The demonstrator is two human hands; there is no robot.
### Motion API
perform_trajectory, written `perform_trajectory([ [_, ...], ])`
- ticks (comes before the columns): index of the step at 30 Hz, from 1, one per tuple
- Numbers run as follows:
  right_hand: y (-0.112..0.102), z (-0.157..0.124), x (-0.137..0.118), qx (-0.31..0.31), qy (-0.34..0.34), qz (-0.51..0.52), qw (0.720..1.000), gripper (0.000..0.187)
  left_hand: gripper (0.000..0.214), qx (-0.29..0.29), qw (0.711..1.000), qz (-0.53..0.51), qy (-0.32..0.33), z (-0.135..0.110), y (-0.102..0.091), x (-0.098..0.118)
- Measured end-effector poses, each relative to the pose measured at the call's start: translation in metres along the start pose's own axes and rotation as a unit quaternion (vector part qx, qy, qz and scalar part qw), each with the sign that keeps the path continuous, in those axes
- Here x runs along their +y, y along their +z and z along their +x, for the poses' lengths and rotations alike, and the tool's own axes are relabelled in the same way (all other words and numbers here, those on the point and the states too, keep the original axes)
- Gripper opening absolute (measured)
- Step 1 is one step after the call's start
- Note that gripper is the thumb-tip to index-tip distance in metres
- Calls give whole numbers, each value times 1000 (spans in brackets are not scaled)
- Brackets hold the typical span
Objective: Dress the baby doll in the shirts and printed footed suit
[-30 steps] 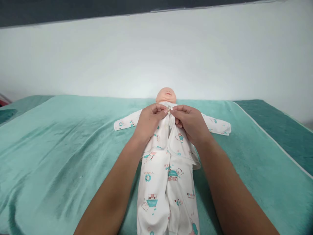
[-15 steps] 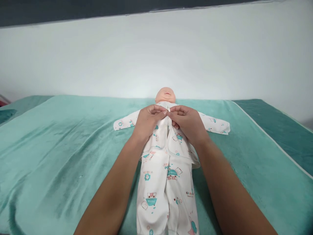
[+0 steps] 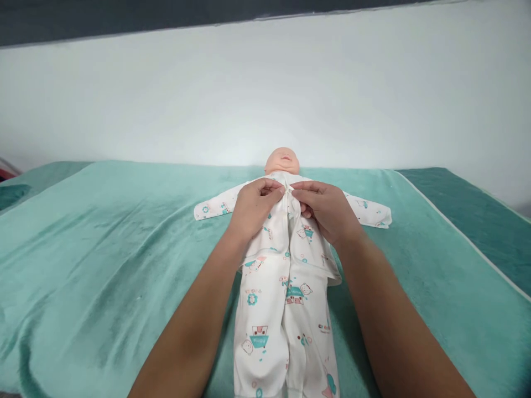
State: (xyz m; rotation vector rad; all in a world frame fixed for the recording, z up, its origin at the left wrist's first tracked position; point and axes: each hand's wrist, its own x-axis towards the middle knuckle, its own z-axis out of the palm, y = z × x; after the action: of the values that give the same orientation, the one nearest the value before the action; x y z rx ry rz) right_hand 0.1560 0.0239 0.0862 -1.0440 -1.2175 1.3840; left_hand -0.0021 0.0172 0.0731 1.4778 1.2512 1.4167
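A baby doll (image 3: pixel 282 160) lies on its back, dressed in a white baby shirt (image 3: pixel 267 235) and matching white trousers (image 3: pixel 265 315) with a teal and pink print. At the chest, my left hand (image 3: pixel 256 204) pinches one front edge of the shirt between thumb and fingers. Close beside it, my right hand (image 3: pixel 326 207) pinches the other front edge, and a small gap separates the fingertips. Below the hands the shirt front hangs partly apart along its opening. Both sleeves stretch out sideways; their ends look closed over the doll's hands, which do not show.
A teal plush blanket (image 3: pixel 124 249) with wrinkles at the left covers the surface under the doll. Its pale trim (image 3: pixel 456 229) runs along the right, beside a darker teal strip. Behind the doll's head stands a white wall (image 3: pixel 265 88).
My right hand has shifted slightly right, so the fingertips of both hands are a little further apart. The shirt's front edges show more between them.
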Motion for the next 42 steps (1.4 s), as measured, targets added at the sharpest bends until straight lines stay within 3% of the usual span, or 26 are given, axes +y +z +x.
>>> perform_trajectory([
  [5, 1, 0, -1, 11, 1, -21, 1000, 10, 18, -35, 999, 35, -16, -2, -2, 6],
  [12, 1, 0, -1, 3, -3, -39, 999, 6, 11, -18, 998, 53, -7, 0, 1, -1],
  [26, 2, -1, 4, -3, -29, 11, 1000, 13, 10, -21, 996, -89, -22, -1, 2, 1],
  [32, 4, -5, 0, -12, -40, -36, 998, 17, 14, -19, 991, -129, -33, -1, 1, -1],
  [42, 10, -11, -8, -15, -46, -137, 989, 17, 12, -15, 994, -100, -47, -3, -1, 3],
])
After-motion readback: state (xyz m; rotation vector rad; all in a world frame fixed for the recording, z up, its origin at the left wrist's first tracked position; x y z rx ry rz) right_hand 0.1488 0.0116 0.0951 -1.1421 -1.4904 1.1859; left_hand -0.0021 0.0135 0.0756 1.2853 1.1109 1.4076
